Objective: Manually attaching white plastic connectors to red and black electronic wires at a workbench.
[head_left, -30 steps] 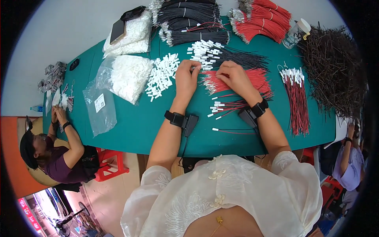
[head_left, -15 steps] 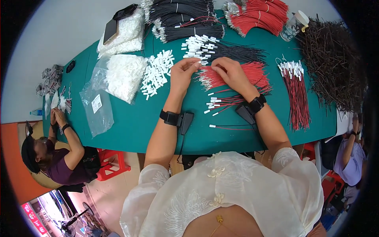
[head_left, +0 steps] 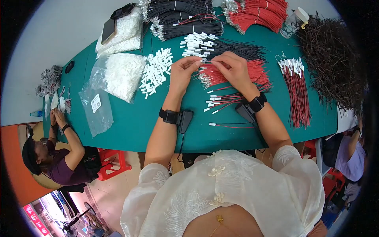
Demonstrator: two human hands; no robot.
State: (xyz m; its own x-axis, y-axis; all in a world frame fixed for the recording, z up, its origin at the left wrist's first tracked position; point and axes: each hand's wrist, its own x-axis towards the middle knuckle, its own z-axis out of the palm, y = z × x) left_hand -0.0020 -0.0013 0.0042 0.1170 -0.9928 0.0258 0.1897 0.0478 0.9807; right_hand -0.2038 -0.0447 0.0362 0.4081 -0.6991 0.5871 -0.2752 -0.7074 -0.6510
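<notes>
Head view: counted two hands — left hand [head_left: 183,73] and right hand [head_left: 234,72], narrowed at fingertips [head_left: 196,59]; cannot tell whether gripping anything. Poised over desk [head_left: 221,139], between one black-wire heap [head_left: 241,48] and one red-wire heap [head_left: 256,73]. Logged one white-housing pile [head_left: 157,72] leftward, one red-and-black bundle [head_left: 298,96] rightward. Versus one second ago — brought fingertips closer together.

A white label [head_left: 96,103] on the clear bag [head_left: 101,123] and a red banner [head_left: 34,219] with white characters carry illegible print.

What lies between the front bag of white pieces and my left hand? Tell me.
In the head view, a loose pile of white pieces lies between the bag and your left hand, plus some green table.
</notes>
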